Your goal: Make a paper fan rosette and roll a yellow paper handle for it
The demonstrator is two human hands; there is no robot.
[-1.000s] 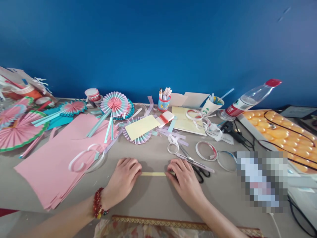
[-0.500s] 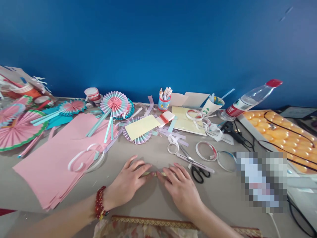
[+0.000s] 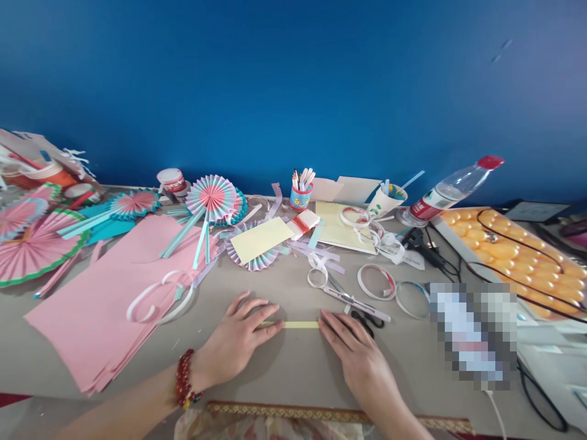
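Observation:
A narrow pale yellow paper strip [image 3: 301, 325] lies flat on the grey table near its front. My left hand [image 3: 236, 342] rests over the strip's left end, fingers spread. At the right end, the fingertips of my right hand [image 3: 355, 348] press down on it, the fingers side by side but stretched out. The middle of the strip shows between the hands. Just beyond my right hand are black-handled scissors [image 3: 369, 322] and a white cutter [image 3: 358, 304]. A pale yellow sheet [image 3: 261, 239] lies on a pleated lilac paper rosette [image 3: 251, 263] farther back.
Pink sheets [image 3: 101, 305] are stacked at the left, near several paper fans [image 3: 211, 198]. Tape rolls [image 3: 376, 282], a pen cup [image 3: 301, 197], a glue gun [image 3: 426, 247] and a bottle [image 3: 447, 195] stand or lie toward the back and right. A cable crosses the orange padded item [image 3: 509, 247].
My right hand has slid right along the strip, exposing more of its middle. My left hand stays nearly in place. The camera view has shifted slightly.

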